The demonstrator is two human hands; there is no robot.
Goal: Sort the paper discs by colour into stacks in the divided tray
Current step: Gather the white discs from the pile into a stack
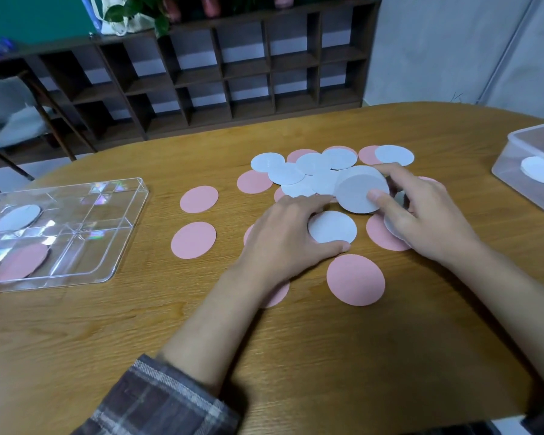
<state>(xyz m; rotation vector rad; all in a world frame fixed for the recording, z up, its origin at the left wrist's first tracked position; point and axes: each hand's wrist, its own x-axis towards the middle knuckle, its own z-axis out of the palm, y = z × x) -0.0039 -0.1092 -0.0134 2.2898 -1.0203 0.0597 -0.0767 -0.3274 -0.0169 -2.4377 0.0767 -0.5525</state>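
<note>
Our right hand (421, 215) holds a white stack (360, 191) of paper discs, tipped up on edge, with the thumb pressed on its near face and the fingers curled behind it. Our left hand (283, 237) lies low on the table (107, 324), its fingers and thumb curved narrowly round the rim of a flat white disc (333, 227); the thumb sits at that disc's near edge and the fingers at its far left edge.

Just beyond the two hands lies a white heap (311, 171) of overlapping discs, with pink ones showing under it and along its far side. Loose pink discs lie flat on the wood: a far pink disc (199, 199) and a second pink disc (193, 240) to the left of our left hand, a near pink disc (355, 279) between our wrists, and another partly under our right hand.

At the left edge of the table we see the divided tray (107, 240), clear plastic. Its far left compartment holds a tray white disc (18, 217), and its near left compartment holds a tray pink disc (22, 261).

At the far right stands a plastic box (534, 142) with something white and round inside. A plaid sleeve (157, 400) covers our left forearm, and a dark shelf unit (233, 73) stands behind the table.
</note>
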